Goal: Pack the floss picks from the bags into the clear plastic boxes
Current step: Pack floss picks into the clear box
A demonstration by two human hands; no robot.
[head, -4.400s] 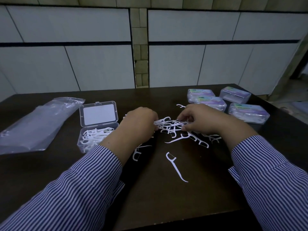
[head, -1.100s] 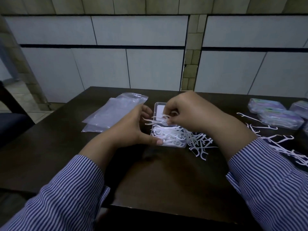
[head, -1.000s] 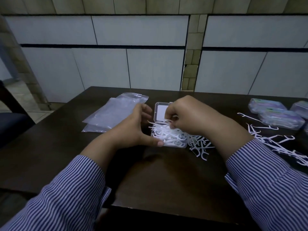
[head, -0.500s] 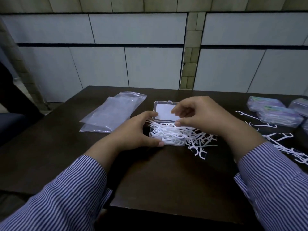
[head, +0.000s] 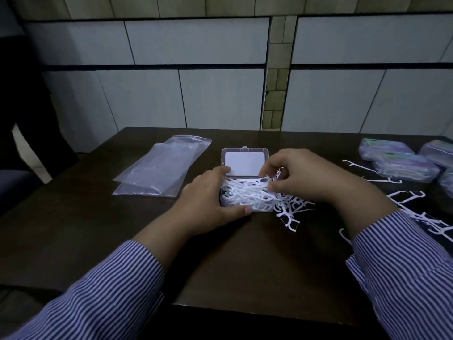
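While we are working at the middle of a dark desk (head: 232, 261), we are steadying a small clear plastic box (head: 246, 204) with our left hand (head: 208, 204), thumb lying along its near wall and fingers curled round its left side, closed on the box. Its hinged lid (head: 244, 163) is lying open toward the desk's far edge. Our right hand (head: 306, 177) is hovering over the box's right end, fingertips pinched narrowly on a few white floss picks (head: 247, 195) and pressing them into the heap already filling the box. We judge the picks to be very light, thin and springy, with hooked heads that snag one another, so they are best taken by the straight handles in small aligned bunches. More loose picks (head: 289, 212) are spilling just beside the box's right wall, and others are lying scattered toward the desk's right edge. Two flat, clear bags (head: 159, 170) are resting near the left of the box, well clear of our hands. Several closed boxes (head: 402, 163) are sitting at the far right corner. The overflowing heap is what is likely standing in the lid's way.
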